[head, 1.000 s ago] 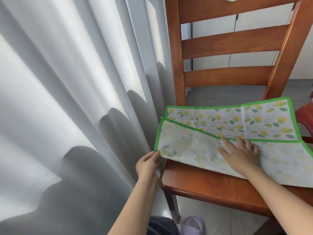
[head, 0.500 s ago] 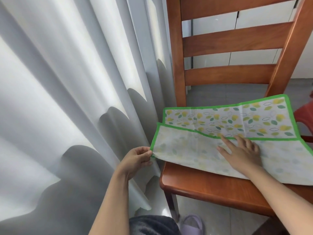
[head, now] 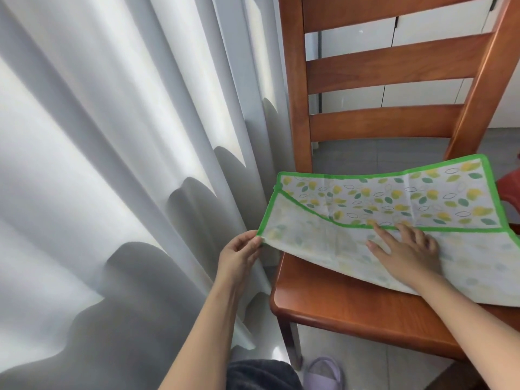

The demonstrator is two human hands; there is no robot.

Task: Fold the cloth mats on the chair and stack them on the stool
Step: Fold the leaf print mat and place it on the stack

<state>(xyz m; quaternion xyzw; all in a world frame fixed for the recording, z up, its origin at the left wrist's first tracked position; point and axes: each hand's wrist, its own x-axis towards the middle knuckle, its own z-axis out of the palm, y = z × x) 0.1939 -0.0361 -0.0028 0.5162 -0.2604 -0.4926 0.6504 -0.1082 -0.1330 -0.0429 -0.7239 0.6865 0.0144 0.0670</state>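
A cloth mat (head: pixel 394 201) with a green border and a yellow and green leaf print lies across the seat of a wooden chair (head: pixel 351 308). Its near half is folded up over the far half, pale underside showing. My left hand (head: pixel 239 256) pinches the mat's left corner, which hangs past the seat's left edge. My right hand (head: pixel 408 249) lies flat on the folded flap with fingers spread, pressing it down near the green edge. A red object (head: pixel 510 184), perhaps the stool, peeks in at the right edge.
White curtains (head: pixel 112 164) hang close on the left, touching the chair's side. The chair's slatted back (head: pixel 394 66) rises behind the mat. A lilac slipper (head: pixel 325 374) lies on the grey floor under the seat's front. White cabinets stand behind the chair.
My left hand has drawn the mat's left corner outward to the left, stretching the flap flatter. My right hand has stayed pressed on the same spot.
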